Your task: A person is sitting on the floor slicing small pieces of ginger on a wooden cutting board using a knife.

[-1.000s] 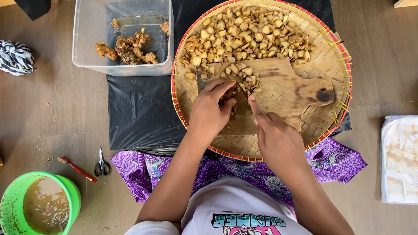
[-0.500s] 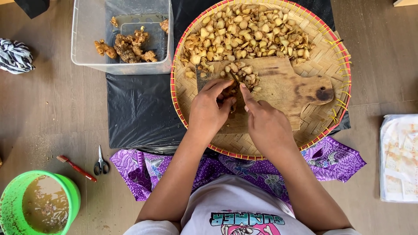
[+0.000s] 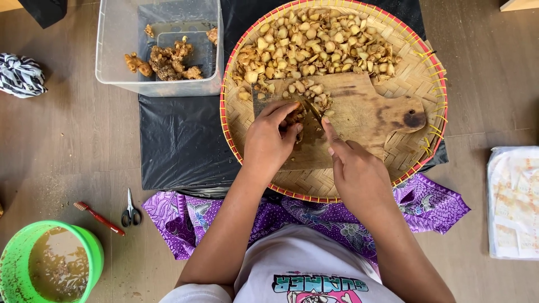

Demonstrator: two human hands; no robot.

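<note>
The knobbly brown piece of ginger root (image 3: 293, 118) lay on the worn wooden cutting board (image 3: 365, 115) near the middle of the frame, pinned under the curled fingers of the left hand (image 3: 270, 137) — just left of the blade. The right hand (image 3: 356, 174) was closed around the handle of a dark-bladed knife (image 3: 312, 111), whose long axis ran up-left across the root, touching it. Both hands sat equally close.
</note>
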